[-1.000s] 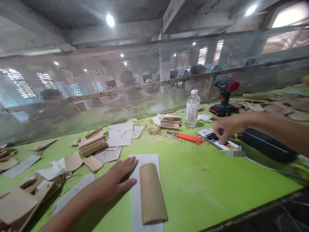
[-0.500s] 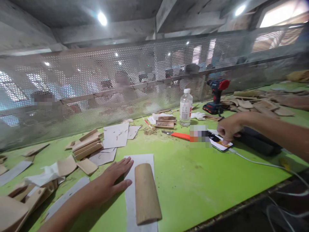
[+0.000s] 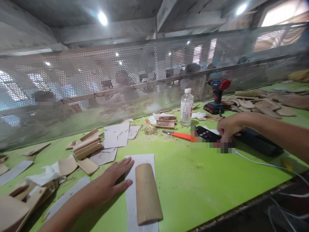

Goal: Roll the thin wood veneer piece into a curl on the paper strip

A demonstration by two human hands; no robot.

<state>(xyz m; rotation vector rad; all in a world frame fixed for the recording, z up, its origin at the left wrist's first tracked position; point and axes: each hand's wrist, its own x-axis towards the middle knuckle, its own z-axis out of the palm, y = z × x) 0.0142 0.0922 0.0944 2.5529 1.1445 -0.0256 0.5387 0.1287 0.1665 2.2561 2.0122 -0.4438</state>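
My left hand [image 3: 118, 175] lies flat on the left edge of a white paper sheet [image 3: 131, 204], fingers stretched out. Beside its thumb, on the same sheet, rests a curved piece of bamboo [image 3: 148, 193], apart from the hand. At the right, my right hand [image 3: 228, 127] bends over a phone [image 3: 204, 133] lying on the green table, one digit down at its screen and the other fingers curled. The dark screen shows white timer digits; its near end is blurred out. A white cable [image 3: 259, 163] runs from the phone. An orange utility knife [image 3: 181, 136] lies left of the phone.
A clear bottle [image 3: 186, 111] and a cordless drill [image 3: 217, 93] stand at the back, before a perforated metal screen [image 3: 149, 74]. Bamboo pieces [image 3: 87, 146] and paper scraps [image 3: 116, 135] cover the left. More pieces [image 3: 258, 104] lie far right. A black case [image 3: 259, 141] sits under my right forearm.
The phone's screen has gone from a bright picture to a dark timer display. My right hand has shifted only slightly over it. The left hand and bamboo piece stay put.
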